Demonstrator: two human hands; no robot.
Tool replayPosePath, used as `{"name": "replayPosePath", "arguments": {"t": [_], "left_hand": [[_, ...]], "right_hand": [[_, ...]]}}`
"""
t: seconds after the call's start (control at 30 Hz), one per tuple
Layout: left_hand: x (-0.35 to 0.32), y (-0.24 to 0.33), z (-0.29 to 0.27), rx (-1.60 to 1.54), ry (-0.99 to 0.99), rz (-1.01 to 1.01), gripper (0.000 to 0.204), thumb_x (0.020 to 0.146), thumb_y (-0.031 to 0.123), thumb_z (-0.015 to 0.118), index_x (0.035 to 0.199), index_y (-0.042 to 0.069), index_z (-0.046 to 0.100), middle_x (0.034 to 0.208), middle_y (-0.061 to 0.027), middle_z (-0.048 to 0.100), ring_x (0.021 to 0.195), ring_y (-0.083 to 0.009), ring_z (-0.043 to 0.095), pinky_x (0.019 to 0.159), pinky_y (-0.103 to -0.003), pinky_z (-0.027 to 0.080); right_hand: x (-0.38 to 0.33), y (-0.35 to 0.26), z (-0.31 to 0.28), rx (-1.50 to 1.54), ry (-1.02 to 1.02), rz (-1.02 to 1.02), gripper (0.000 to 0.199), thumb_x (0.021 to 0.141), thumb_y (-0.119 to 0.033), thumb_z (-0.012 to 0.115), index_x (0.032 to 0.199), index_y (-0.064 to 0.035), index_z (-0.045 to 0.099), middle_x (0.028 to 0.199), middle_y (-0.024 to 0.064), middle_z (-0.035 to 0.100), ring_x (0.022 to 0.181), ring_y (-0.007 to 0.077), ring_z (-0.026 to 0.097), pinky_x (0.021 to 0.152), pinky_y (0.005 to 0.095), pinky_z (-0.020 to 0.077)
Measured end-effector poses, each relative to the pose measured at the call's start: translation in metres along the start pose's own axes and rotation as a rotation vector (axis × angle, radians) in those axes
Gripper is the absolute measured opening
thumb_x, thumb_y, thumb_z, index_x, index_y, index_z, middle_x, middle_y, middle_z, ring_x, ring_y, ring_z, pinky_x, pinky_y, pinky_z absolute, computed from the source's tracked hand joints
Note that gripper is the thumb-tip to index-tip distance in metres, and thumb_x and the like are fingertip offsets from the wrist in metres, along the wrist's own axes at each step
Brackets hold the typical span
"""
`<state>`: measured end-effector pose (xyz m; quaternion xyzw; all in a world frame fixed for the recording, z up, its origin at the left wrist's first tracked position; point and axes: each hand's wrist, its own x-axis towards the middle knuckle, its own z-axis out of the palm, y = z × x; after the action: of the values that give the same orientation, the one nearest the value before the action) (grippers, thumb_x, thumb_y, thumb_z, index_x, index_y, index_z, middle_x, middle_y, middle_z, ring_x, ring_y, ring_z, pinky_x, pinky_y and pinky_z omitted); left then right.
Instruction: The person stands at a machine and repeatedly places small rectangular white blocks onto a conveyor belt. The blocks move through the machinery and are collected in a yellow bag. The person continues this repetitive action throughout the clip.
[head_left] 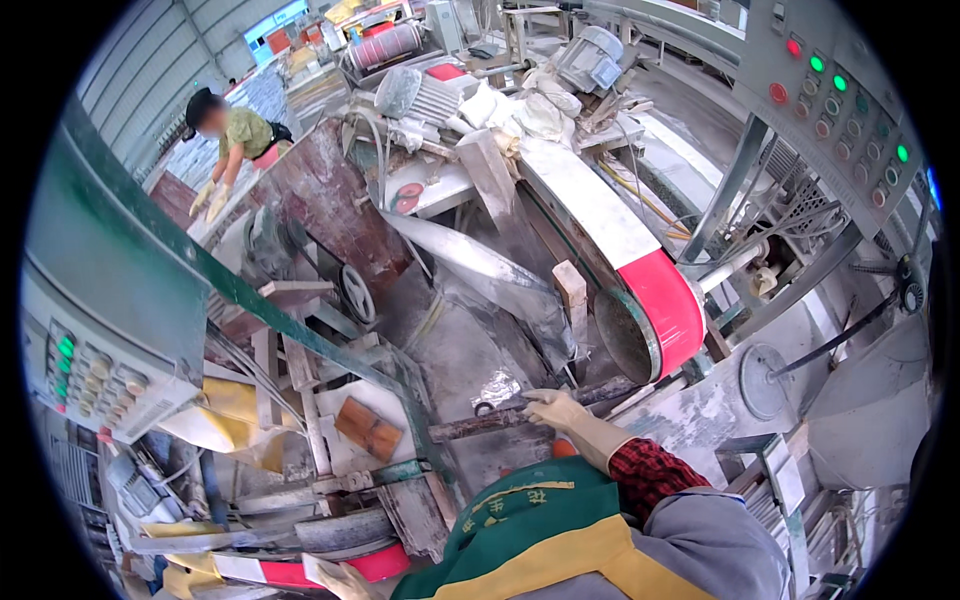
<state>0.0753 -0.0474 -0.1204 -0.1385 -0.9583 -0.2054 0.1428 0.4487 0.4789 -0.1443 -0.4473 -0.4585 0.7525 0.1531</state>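
Fingers [541,396] on my right hand [568,415] look part-open at the grimy bar [478,425], lower centre, grip unclear; left hand [342,578], bottom edge, can't tell. Nothing shows what's done or left.

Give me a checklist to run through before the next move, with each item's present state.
1. Right hand gloved: ok, pale glove on.
2. Right hand's grip on the dark bar: cannot tell; the fingers are at the bar, but contact is unclear.
3. Left hand fully in view: not ok; only part shows at the lower edge, beside the lower red-and-white guard.
4. Co-worker apart from the person's hands: ok, at upper left.
5. Indicator lights dark: not ok; some are lit on the right control panel and the left control panel.
6. Machinery stopped: cannot tell from a still.
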Motion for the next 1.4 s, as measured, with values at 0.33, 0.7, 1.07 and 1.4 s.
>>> {"name": "replayPosePath", "arguments": {"t": [0.33,0.7,1.07,1.4], "left_hand": [[-0.037,0.418,-0.037,-0.723,-0.669,0.546,0.073,0.073,0.004,0.068,0.138,0.003,0.034,0.142,-0.0189,0.033,0.133,-0.0316,0.029,0.11,-0.037,0.021],[-0.093,0.617,-0.03,-1.27,-1.684,0.267,0.058,0.086,0.006,0.059,0.137,-0.001,0.034,0.129,-0.0131,0.05,0.118,-0.0191,0.049,0.097,-0.031,0.041],[-0.122,0.653,-0.041,-1.039,-1.901,0.208,0.038,0.086,0.014,0.06,0.119,-0.002,0.052,0.109,-0.0081,0.062,0.097,-0.0141,0.061,0.083,-0.028,0.049],[-0.119,0.663,-0.047,-1.15,-1.995,0.075,0.043,0.088,0.018,0.054,0.123,-0.005,0.048,0.114,-0.0115,0.06,0.101,-0.0163,0.06,0.087,-0.029,0.048]], "right_hand": [[-0.077,-0.117,0.087,0.208,-0.352,0.012,0.055,0.088,-0.02,0.06,0.137,-0.0076,0.039,0.112,0.0138,0.06,0.088,0.0161,0.06,0.079,0.0295,0.0508],[-0.149,-0.159,-0.046,0.463,-0.099,-0.467,0.048,0.086,-0.004,0.058,0.13,0.0003,0.04,0.106,0.0052,0.058,0.086,0.0062,0.056,0.07,0.0211,0.046],[-0.138,-0.166,-0.112,0.453,0.154,-0.256,0.034,0.089,-0.035,0.06,0.078,-0.0022,0.063,0.068,0.0003,0.061,0.057,0.0065,0.053,0.052,0.0195,0.0399],[-0.14,-0.181,-0.121,0.269,0.176,-0.353,0.041,0.084,-0.029,0.066,0.114,-0.0007,0.059,0.073,0.0015,0.061,0.057,0.0062,0.052,0.051,0.02,0.0401]]}}
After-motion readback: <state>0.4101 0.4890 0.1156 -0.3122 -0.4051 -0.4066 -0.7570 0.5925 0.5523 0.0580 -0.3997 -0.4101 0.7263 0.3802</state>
